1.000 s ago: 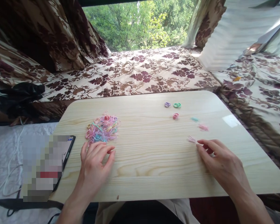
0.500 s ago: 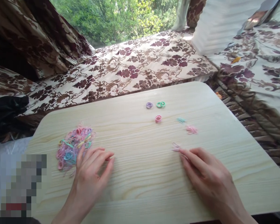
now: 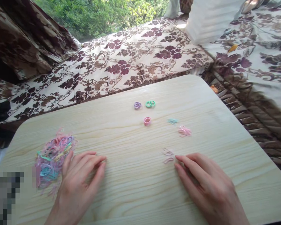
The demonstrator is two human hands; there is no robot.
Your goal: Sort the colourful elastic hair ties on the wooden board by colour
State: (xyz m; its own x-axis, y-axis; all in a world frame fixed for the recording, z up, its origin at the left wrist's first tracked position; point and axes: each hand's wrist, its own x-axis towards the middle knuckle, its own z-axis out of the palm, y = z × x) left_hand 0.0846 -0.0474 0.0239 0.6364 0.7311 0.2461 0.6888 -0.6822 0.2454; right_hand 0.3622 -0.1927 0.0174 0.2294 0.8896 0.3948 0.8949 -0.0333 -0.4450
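Mauve bands [image 3: 168, 153]: on the surface [image 3: 124, 190], just beyond the right hand's fingertips; thin, soft-looking, loosely grouped.
Long axis, upper strands: slantwise, from far left to near right.
Long axis, lower strand: nearly crosswise, slightly curved, right end a little farther off; right ends towards the right hand; no front or back end to tell.
Right hand [image 3: 208, 187]: grip narrow, a slight gap between thumb and forefinger, nothing seen held; beside the mauve bands.
Left hand [image 3: 76, 184]: grip narrow, thumb and forefinger tips close; cannot tell whether a band is between them; back of the hand beside the pile.
Pile [image 3: 53, 156]: tangled, mixed colours, at the left.
Pink bands [image 3: 184, 131]: small cluster, beyond the right hand.
Teal bands [image 3: 172, 121]: beside the pink bands, farther off.
Rings: pink [image 3: 147, 123] nearest, purple [image 3: 137, 106] and green [image 3: 148, 105] behind.
Handling, as judged: light strands likely to cling or spring; best placed low, fingertips parted gently, hand drawn straight back without brushing neighbours.
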